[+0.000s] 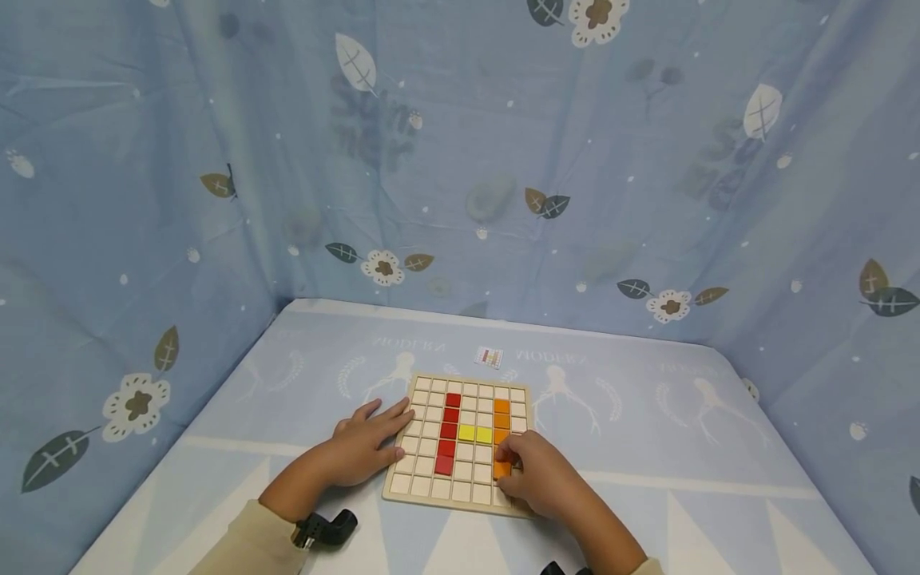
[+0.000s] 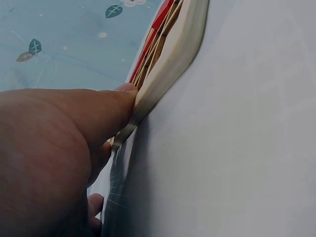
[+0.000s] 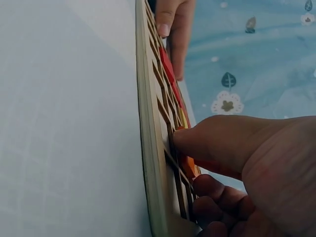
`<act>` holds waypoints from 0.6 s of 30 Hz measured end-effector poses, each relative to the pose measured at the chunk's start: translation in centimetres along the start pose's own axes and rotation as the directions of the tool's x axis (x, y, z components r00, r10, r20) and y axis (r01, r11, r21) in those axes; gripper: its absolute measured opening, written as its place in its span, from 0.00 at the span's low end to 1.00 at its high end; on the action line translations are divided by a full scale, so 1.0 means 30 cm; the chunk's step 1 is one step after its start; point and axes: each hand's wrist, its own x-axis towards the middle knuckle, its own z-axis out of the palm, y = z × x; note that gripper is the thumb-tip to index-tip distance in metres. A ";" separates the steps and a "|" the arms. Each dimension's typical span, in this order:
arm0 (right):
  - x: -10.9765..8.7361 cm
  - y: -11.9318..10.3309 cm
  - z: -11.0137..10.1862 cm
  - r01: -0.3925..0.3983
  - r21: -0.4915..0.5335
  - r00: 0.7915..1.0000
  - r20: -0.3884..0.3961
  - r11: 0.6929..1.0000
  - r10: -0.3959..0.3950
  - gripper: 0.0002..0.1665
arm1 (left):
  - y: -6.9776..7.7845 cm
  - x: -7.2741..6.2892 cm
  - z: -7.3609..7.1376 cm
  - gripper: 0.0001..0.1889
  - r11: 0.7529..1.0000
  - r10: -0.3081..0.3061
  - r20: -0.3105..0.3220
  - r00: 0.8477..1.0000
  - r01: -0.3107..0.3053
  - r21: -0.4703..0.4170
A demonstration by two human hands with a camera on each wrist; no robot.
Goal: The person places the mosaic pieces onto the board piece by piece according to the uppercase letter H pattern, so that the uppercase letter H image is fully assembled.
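A square wooden grid board (image 1: 410, 489) lies on the table. It bears a column of red tiles (image 1: 450, 430), two yellow tiles (image 1: 475, 434) in a row, and a column of orange tiles (image 1: 501, 421). At the board's left edge rests my left hand (image 1: 359, 447), its fingers spread and its thumb (image 2: 111, 111) against the rim. My right hand (image 1: 542, 473) is over the lower right part, where thumb and curled fingers pinch an orange tile (image 3: 188, 167) at the column's lower end. The hand hides some cells there.
Beyond the board lies a small printed card (image 1: 489, 357) with a coloured grid pattern. A patterned cloth covers the table (image 1: 647, 447), and blue floral curtains (image 1: 460, 160) stand at the back and both sides.
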 end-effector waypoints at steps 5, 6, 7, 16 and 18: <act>-0.010 0.019 0.009 0.019 -0.022 1.000 0.002 1.000 -0.019 0.12 | -0.004 0.006 0.008 0.35 1.000 -0.005 0.003 1.000 0.005 0.006; -0.013 0.022 0.010 0.027 -0.030 1.000 -0.002 0.999 -0.027 0.12 | -0.005 0.006 0.010 0.35 1.000 -0.003 0.002 1.000 0.003 0.007; -0.016 0.024 0.011 0.031 -0.037 0.999 -0.007 0.999 -0.031 0.11 | -0.005 0.006 0.011 0.35 1.000 -0.002 0.001 1.000 0.002 0.009; -0.028 0.013 0.020 0.020 -0.039 1.000 -0.019 0.999 -0.021 0.06 | -0.006 0.009 0.020 0.35 1.000 -0.014 0.000 1.000 0.014 0.017; -0.031 0.013 0.019 0.023 -0.036 1.000 -0.017 0.999 -0.024 0.06 | -0.007 0.008 0.021 0.35 1.000 -0.016 0.001 1.000 0.016 0.019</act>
